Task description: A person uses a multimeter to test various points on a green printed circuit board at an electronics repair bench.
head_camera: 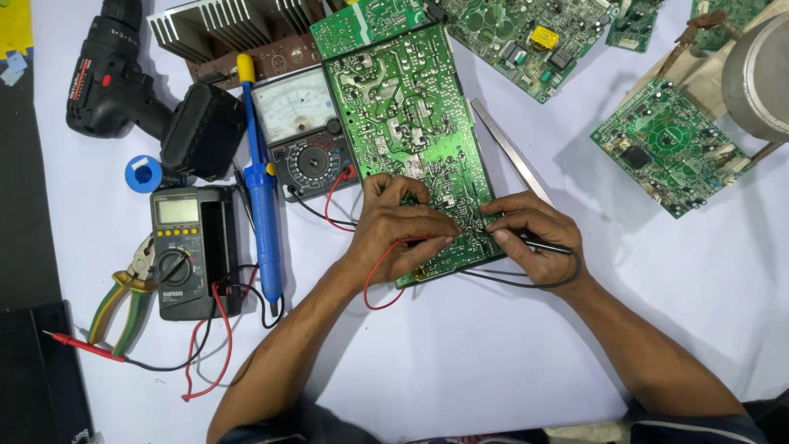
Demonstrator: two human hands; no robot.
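on the green circuit board [411,123], left hand [399,234] grips red probe lead [382,275], right hand [534,238] black probe [542,244].

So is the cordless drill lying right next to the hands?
No, the cordless drill lies at the far upper left, well apart from both hands on the green board.

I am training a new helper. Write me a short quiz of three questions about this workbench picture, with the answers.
1. True or false: both hands rest on the large green circuit board.
2. Which hand holds the black probe?
3. What lies just left of the analog meter: A) blue desoldering pump, B) pliers, C) drill?

Key: 1. True: left hand and right hand are on it. 2. The right hand. 3. A.
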